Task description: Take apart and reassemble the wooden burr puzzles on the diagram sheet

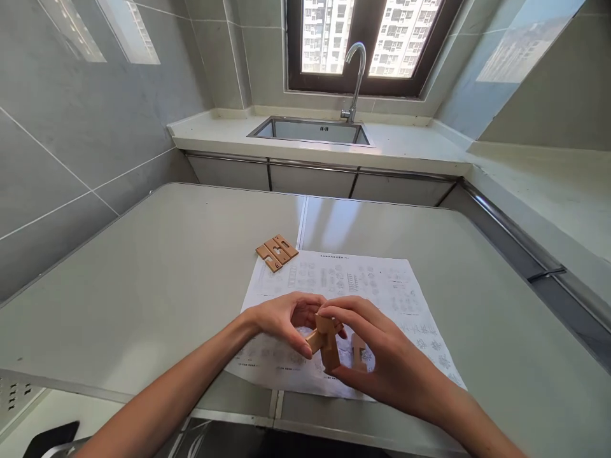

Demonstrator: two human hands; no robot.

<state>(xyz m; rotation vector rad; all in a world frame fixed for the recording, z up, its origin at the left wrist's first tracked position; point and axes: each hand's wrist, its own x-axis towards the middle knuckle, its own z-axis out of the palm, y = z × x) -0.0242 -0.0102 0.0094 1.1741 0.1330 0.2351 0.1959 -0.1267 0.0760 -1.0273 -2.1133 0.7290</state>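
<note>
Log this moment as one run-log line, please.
left hand + right hand: holding wooden puzzle pieces | instruction sheet: beneath | spare pieces: table

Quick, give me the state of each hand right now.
Left hand: closed, pinching the wooden puzzle pieces.
Right hand: closed, gripping the same wooden puzzle pieces over the instruction sheet.

home kitchen: steel sink [315, 131] with curved tap [356, 79] set in pale counter [224, 133] under window [372, 38], grey wall tiles [71, 140], cabinet fronts [310, 178] beyond table's far edge.
</note>
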